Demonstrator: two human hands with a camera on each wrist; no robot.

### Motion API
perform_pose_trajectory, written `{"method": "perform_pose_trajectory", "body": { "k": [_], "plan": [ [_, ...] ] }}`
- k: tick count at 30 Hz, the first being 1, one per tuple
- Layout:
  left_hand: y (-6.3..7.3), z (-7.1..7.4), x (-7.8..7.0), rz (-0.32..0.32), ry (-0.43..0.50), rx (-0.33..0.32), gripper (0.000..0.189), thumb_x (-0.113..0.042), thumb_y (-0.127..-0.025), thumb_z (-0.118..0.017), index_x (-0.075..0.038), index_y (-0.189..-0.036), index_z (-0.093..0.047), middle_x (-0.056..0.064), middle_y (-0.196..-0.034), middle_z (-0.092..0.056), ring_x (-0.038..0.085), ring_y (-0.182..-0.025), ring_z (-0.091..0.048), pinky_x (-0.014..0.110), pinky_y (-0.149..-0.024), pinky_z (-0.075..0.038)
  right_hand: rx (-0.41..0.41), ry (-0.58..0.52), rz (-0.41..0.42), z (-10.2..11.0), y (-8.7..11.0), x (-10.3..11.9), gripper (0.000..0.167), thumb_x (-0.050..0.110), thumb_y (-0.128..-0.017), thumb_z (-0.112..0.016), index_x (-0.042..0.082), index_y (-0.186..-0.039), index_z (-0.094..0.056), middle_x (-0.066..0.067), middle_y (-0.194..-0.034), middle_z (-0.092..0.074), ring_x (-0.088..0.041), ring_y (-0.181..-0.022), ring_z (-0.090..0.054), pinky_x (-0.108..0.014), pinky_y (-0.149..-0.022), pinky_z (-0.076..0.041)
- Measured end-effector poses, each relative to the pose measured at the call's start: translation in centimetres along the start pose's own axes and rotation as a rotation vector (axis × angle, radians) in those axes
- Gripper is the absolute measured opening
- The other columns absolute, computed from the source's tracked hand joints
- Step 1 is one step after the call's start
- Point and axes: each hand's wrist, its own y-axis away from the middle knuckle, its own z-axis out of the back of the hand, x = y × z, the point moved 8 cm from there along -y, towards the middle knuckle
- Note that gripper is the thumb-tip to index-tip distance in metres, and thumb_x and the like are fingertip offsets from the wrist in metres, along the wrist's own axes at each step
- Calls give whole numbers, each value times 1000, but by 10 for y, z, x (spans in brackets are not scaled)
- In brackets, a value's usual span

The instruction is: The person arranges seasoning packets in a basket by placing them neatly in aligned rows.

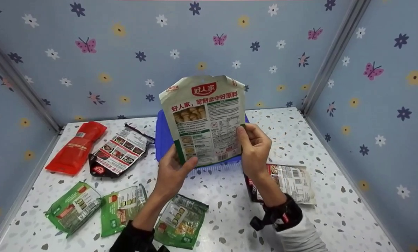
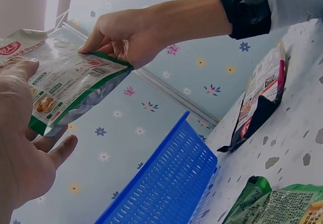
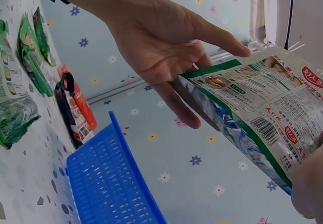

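Observation:
Both hands hold up a white and green seasoning packet [image 1: 209, 122], its printed back facing the head camera. My left hand [image 1: 172, 171] supports the lower left corner, with the thumb in front and the fingers behind. At the lower right edge my right hand [image 1: 256, 148] pinches the packet between thumb and curled fingers. In the left wrist view the packet [image 2: 70, 77] is tilted, with a silvery underside. Behind and below it stands a blue perforated basket [image 2: 166, 178], partly covered by the packet in the head view.
On the speckled table [image 1: 226, 217] lie a red packet [image 1: 76, 148], a black and white packet [image 1: 121, 150], and green packets [image 1: 76, 206], [image 1: 119, 210], [image 1: 182, 222]. Another dark and pale packet [image 1: 294, 182] lies partly under the right forearm. Flower-patterned walls [image 1: 202, 42] enclose the table.

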Motion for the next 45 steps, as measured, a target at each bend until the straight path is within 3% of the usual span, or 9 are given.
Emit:
{"method": "perform_pose_trajectory", "body": {
  "k": [10,16,21,24,30,33,36,40,45],
  "plan": [
    [1,5,-5,7,-32,-82,47,-4,-109,-71,0,-155,-60,24,-148,-74,19,-127,-80,42,-105,-68,46,3,0,-13,10,-5,17,3,-110,-66,-12,-114,-74,3,-92,-84,-13,-78,-78,-27,-67,-62],
    [5,8,-4,39,-102,-157,40,-9,-106,-79,-4,-145,-71,18,-132,-83,14,-100,-83,28,-79,-65,52,-14,5,-16,13,-7,17,0,-109,-66,-15,-114,-72,5,-87,-79,-8,-70,-68,-22,-61,-51],
    [5,10,-8,9,-120,-189,35,-11,-106,-80,-5,-140,-76,16,-127,-85,15,-100,-86,28,-75,-66,68,-21,3,-18,12,-9,17,1,-110,-65,-15,-113,-71,5,-90,-81,-10,-74,-73,-23,-63,-56],
    [5,12,-9,-11,-129,-209,32,-10,-105,-81,-5,-136,-78,15,-124,-86,16,-91,-86,27,-64,-60,86,-19,-9,-20,13,-12,17,1,-110,-65,-15,-114,-71,5,-92,-82,-11,-77,-75,-25,-67,-59],
    [5,15,-7,-14,-94,-229,30,-8,-105,-80,-4,-135,-79,15,-124,-86,18,-101,-88,35,-85,-72,126,14,-28,-21,13,-14,18,1,-110,-64,-14,-118,-72,3,-96,-82,-12,-82,-77,-26,-71,-62],
    [5,17,-10,-42,-86,-245,30,-6,-105,-80,-3,-134,-79,17,-125,-86,20,-107,-87,39,-92,-71,146,24,-32,-22,11,-13,20,0,-110,-64,-13,-123,-70,-8,-105,-83,-12,-91,-79,-26,-79,-64],
    [6,22,-14,-83,-103,-273,29,-3,-104,-80,-2,-133,-80,20,-125,-85,18,-106,-87,37,-92,-71,158,34,-23,-23,10,-11,25,-1,-110,-62,-12,-133,-66,-19,-123,-80,-12,-110,-79,-29,-98,-65],
    [7,29,-20,-133,-155,-332,26,-1,-104,-80,2,-130,-80,25,-122,-84,12,-103,-87,33,-89,-71,184,30,39,-27,13,-3,35,-6,-109,-60,-12,-143,-59,-27,-144,-70,-22,-137,-72,-39,-123,-56],
    [8,38,-28,-197,-208,-415,25,-1,-103,-80,3,-128,-81,27,-120,-84,6,-102,-86,29,-89,-70,227,61,145,-38,21,14,40,-10,-106,-61,-14,-145,-56,-30,-154,-61,-35,-148,-62,-44,-131,-49]
  ]
}}
